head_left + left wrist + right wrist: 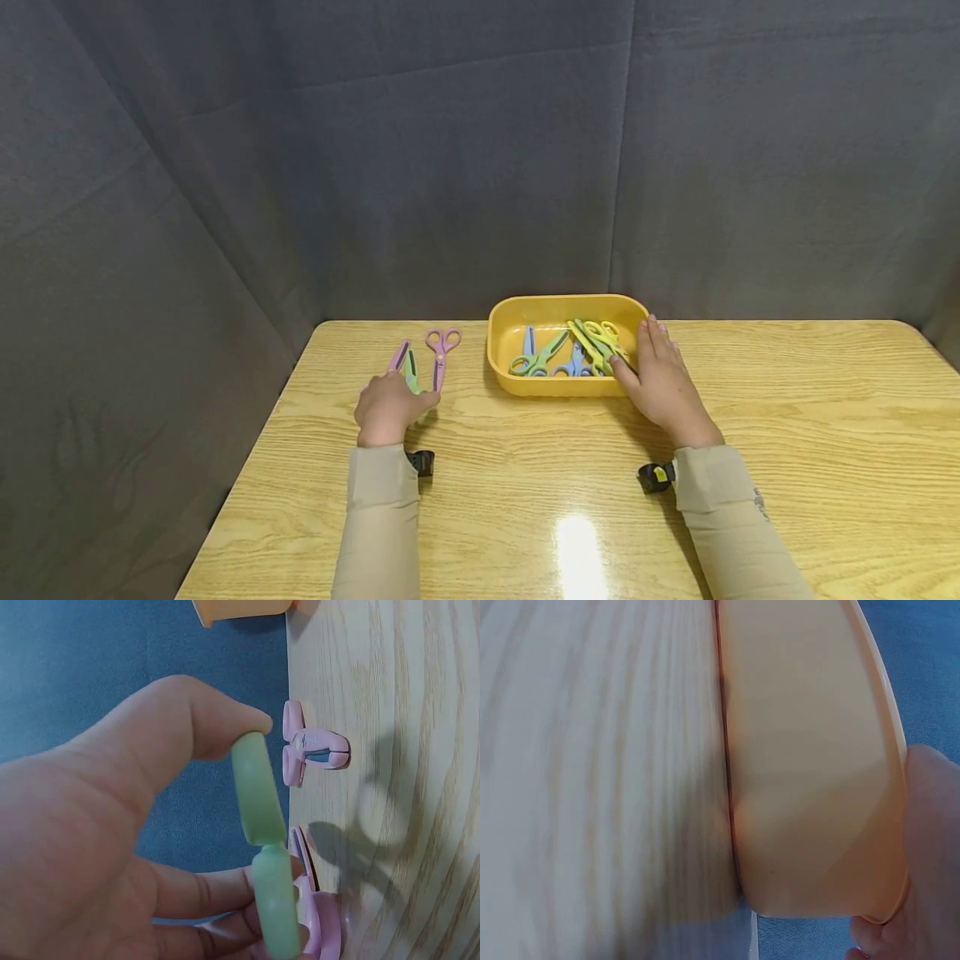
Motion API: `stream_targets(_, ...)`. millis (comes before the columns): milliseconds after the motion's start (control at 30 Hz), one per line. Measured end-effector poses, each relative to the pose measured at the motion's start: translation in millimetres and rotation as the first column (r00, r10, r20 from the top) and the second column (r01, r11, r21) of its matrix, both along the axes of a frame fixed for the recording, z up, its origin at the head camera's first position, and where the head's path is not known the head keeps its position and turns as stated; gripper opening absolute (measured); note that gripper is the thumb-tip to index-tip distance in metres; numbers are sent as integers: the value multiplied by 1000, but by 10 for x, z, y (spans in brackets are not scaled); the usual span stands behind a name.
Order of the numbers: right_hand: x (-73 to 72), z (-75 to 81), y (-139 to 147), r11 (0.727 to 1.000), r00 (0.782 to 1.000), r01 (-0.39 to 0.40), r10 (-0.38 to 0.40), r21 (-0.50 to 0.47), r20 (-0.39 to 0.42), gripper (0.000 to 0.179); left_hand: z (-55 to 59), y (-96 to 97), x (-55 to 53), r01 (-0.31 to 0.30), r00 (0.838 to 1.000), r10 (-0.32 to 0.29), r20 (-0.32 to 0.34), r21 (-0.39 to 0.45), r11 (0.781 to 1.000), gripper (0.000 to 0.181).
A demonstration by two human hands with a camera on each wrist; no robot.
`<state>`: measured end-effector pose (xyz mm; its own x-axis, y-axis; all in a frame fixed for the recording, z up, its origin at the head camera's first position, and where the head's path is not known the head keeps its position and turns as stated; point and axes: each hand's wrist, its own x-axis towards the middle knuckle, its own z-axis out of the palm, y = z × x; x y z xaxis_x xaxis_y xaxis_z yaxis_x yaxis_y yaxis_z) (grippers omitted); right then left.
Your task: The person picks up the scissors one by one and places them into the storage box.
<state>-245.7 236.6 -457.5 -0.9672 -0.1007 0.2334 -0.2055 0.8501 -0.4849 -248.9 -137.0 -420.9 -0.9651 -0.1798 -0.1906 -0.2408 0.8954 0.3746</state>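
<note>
My left hand point(390, 408) pinches a pair of green scissors point(260, 795) by its handle loops, between thumb and fingers. Beyond the fingers lies a pair of pink scissors point(399, 356), partly hidden by the hand. A second pink pair point(440, 358) rests just to the right, its loops pointing away. At the yellow bin point(501, 385), my right hand point(663, 392) grips the right end, thumb over the rim and fingers along the outer wall. Inside the bin are several scissors: green point(538, 360), blue point(573, 363) and yellow point(602, 333).
The bin stands near the back edge of the wooden table point(510, 483). Behind the table hangs a dark grey curtain point(465, 167), which also runs down the left side. A bright glare spot shows on the tabletop near the front.
</note>
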Motion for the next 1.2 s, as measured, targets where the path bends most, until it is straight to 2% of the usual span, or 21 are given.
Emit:
stream_targets(233,-4,-1,2,1000,1000,-2,2,-1,1,82,-6,36,-8,41,997,-42,-61,-15,999,47)
stream_targets(433,-7,-6,4,1000,1000,1,-1,-2,7,82,-28,84,-15,39,986,-42,-160,-19,999,44)
stream_targets(700,-7,-2,-1,1000,1000,-1,1,-2,10,82,-47,169,-20,40,956,-33,-290,18,999,42)
stream_targets(900,-4,-7,1,1000,1000,-4,4,-4,11,81,-91,240,-24,53,916,-36,-398,31,998,36)
stream_targets(1200,1,-2,1,1000,1000,0,0,-1,-5,81,-110,322,-48,78,885,-36,-465,71,994,52)
